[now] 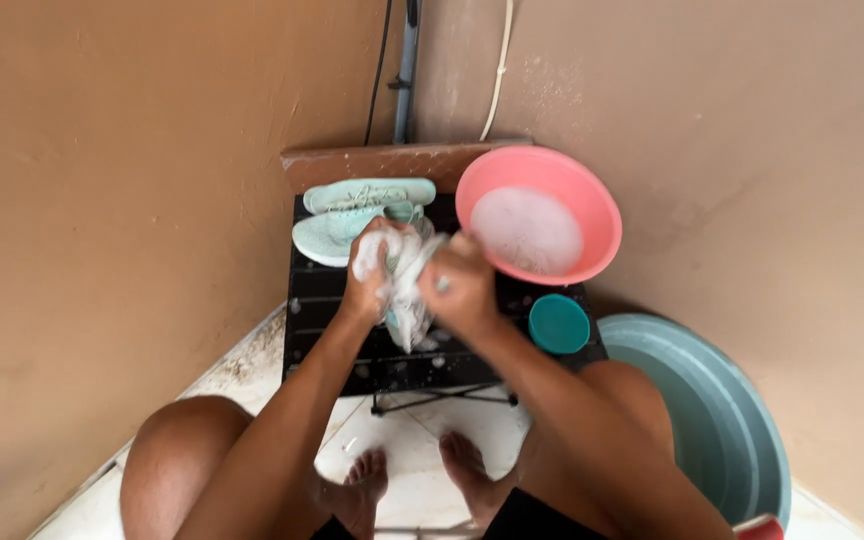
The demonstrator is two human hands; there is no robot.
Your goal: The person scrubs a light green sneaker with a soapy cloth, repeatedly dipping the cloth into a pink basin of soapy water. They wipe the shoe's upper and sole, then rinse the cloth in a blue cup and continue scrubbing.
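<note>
Knees and bare feet of the seated person lie nearest the lens, on a pale tiled floor; both forearms reach forward over a low black table set into the corner of two tan walls.

Surroundings, by size: a large grey-green tub stands on the floor to the person's right; a pink basin with sudsy water rests at the table's far right, tipped toward the person; two mint shoes lie side by side at the far left of the table, against a brown board; a small teal cup sits at the near right edge, just beside the basin.

Work piece: a soapy mint shoe is held above the table's middle, between both hands, white lather hanging from it.

Procedure, as judged: hold the shoe firmly with one hand while the other scrubs; keep it over the table so that suds drip there and not on the feet; turn it so every face is reached; wet it again from the basin when the lather thins.

Fingers: the left hand is curled tightly round the shoe's left side, fingers wrapped and hardly open; the right hand is closed into a near fist against the shoe's right side; whether it also grips a brush cannot be told, since foam and knuckles hide the palm.
</note>
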